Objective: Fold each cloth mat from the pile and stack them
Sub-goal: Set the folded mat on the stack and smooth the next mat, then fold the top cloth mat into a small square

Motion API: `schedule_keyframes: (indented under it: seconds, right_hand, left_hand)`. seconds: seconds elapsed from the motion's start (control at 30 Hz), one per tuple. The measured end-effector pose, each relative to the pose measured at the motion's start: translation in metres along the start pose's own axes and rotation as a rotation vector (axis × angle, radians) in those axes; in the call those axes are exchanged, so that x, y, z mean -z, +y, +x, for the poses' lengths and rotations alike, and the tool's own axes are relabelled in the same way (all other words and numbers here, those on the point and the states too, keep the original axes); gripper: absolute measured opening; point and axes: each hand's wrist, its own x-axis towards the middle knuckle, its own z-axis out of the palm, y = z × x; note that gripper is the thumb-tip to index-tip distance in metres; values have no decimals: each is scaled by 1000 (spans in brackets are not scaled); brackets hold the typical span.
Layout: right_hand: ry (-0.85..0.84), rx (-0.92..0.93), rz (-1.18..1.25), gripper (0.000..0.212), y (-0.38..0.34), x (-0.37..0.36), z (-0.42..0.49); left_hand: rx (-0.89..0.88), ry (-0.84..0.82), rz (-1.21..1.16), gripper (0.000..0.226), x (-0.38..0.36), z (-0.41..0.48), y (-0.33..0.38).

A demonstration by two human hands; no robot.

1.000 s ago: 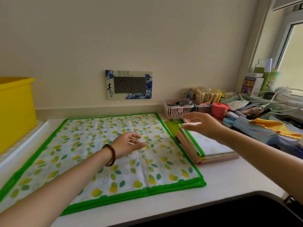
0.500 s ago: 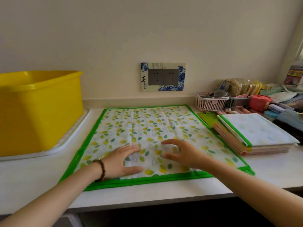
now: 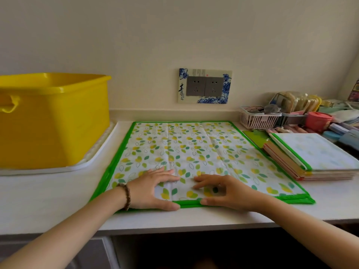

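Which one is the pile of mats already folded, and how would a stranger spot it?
Find the blue-flowered socket plate on the wall above the white counter. Below it lies a spread leaf-print mat; the folded stack sits just right of that mat. Unlike the flat open mat, it is a thick layered block topped by a pale, green-edged mat.

Yellow tub (image 3: pixel 54 121) cut off left, folded mat stack (image 3: pixel 314 152) clipped right

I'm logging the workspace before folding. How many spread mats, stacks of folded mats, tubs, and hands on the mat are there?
Spread mats: 1, the leaf-print mat
Stacks of folded mats: 1, the folded stack
Tubs: 1, the yellow tub
Hands on the mat: 2, left hand and right hand
Total: 5
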Motion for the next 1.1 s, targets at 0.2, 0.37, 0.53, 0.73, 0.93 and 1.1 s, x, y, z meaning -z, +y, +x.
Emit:
schedule_keyframes:
  seconds: [0.2,0.37,0.53,0.73,0.93,1.1]
  right_hand:
    - [-15,13,0,38,-1,2,-1]
    - [-41,18,33,32,-1,6,0]
    - [-106,-12,44,30,1,23,-4]
    - [-124,-120,-111,17,0,57,-13]
    - [-186,-204,-39,19,12,86,-23]
    - [-84,-200,-8,22,21,103,-23]
  left_hand:
    - [-48,89,-167,44,4,-5,6]
    - [-21,83,-260,19,7,-4,10]
    - [36,21,-268,14,19,4,15]
    - [34,-27,-295,8,43,18,18]
    - [98,-87,-265,17,54,29,11]
    - [131,-114,-260,17,64,34,14]
